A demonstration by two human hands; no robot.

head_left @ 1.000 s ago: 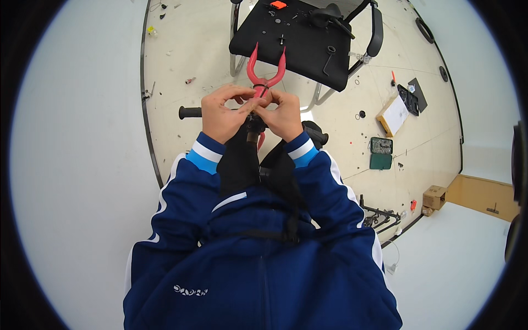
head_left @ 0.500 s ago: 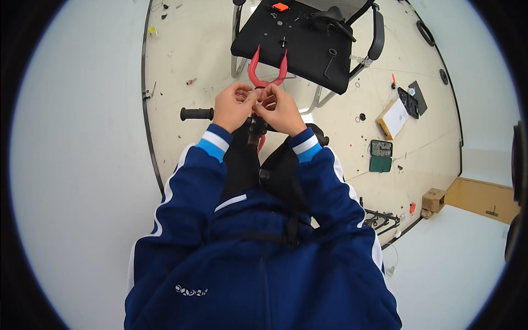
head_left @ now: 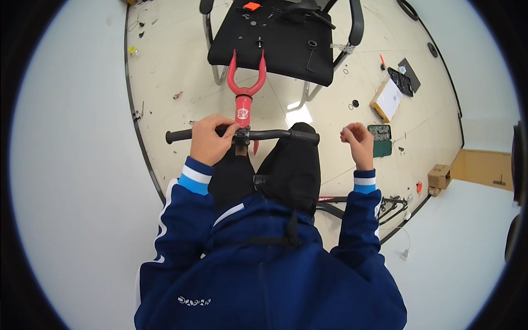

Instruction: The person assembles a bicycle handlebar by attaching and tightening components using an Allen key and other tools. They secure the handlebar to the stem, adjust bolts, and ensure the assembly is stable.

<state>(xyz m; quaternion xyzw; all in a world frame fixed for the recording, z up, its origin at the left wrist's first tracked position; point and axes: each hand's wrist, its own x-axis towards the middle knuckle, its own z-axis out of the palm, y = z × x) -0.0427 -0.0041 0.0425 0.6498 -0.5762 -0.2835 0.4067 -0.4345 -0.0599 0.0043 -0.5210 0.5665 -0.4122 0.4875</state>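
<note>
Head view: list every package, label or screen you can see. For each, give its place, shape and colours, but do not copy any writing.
Sticker on the red fork: just above the handlebar, small, white on red.
Flat box: on the floor right of the chair, rectangular, white face, tan edges.
Small cardboard box: floor at far right, brown cube.
Green pack: floor beside the right hand, rectangular, dark green with a patterned top.
Screens: none visible.
</note>
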